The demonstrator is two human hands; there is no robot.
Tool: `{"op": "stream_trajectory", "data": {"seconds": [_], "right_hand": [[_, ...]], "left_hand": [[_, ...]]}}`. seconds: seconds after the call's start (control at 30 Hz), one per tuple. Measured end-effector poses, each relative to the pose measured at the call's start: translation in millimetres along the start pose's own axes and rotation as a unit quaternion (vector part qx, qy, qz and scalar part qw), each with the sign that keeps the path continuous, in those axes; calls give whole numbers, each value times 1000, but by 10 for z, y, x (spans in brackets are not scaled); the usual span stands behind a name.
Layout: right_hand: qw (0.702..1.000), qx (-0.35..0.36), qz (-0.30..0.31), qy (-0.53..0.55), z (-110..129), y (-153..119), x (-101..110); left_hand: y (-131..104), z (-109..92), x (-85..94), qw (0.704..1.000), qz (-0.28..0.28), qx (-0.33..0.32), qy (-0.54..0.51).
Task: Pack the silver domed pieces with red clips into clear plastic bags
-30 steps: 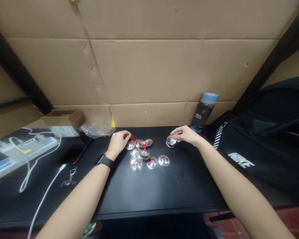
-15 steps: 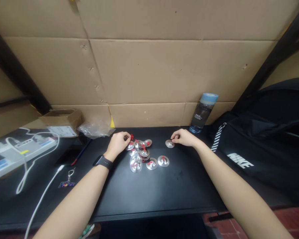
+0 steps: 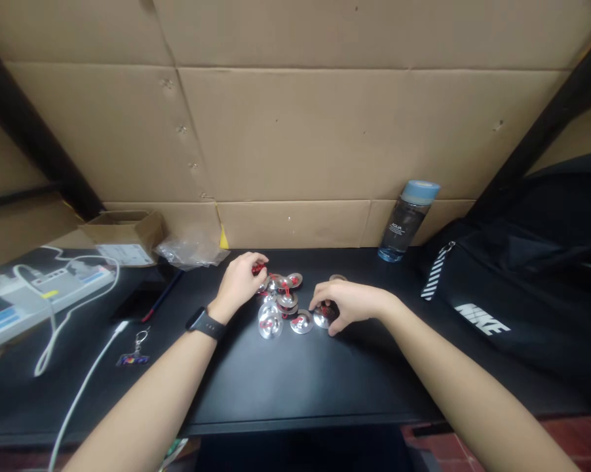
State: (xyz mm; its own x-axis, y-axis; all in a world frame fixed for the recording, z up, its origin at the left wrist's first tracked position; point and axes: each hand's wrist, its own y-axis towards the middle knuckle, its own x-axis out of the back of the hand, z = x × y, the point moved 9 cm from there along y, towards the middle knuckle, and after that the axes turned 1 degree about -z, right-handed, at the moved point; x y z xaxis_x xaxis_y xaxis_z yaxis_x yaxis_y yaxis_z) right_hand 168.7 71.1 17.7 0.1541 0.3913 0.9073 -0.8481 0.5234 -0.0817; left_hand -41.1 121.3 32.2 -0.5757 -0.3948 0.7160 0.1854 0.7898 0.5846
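Note:
Small silvery finger cymbals with red cords lie in an overlapping cluster on the black table. My left hand, wearing a dark watch, is at the cluster's upper left, fingers curled on the red cord of one cymbal. Over a single finger cymbal to the right, my right hand arches with thumb and fingers apart at its rim. The hand partly covers that disc. Another finger cymbal shows only its edge behind my right hand.
A water bottle and a black bag stand at the right. To the left are a cardboard box, clear plastic wrap, a phone, a keychain and a power strip with white cables. Cardboard lines the back.
My right hand has left the cymbal farther back and moved toward me, over the nearer cymbal. My left hand stays at the cluster, its fingers shifted slightly around the red cord.

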Motion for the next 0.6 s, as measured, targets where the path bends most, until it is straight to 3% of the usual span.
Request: {"op": "stream_trajectory", "data": {"seconds": [0.17,0.37,0.47,0.6], "right_hand": [[1000,-11,-14,14,-14,21,16],[997,12,-50,64,-57,-15,129],[984,33,-142,100,33,-50,321],[941,27,-300,156,91,-129,565]], "left_hand": [[-39,-293,38,999,-5,-34,-19],[-71,-481,70,997,5,-61,-41],[-97,-607,32,992,57,-89,-67],[-172,-793,-74,973,151,-101,-142]]}}
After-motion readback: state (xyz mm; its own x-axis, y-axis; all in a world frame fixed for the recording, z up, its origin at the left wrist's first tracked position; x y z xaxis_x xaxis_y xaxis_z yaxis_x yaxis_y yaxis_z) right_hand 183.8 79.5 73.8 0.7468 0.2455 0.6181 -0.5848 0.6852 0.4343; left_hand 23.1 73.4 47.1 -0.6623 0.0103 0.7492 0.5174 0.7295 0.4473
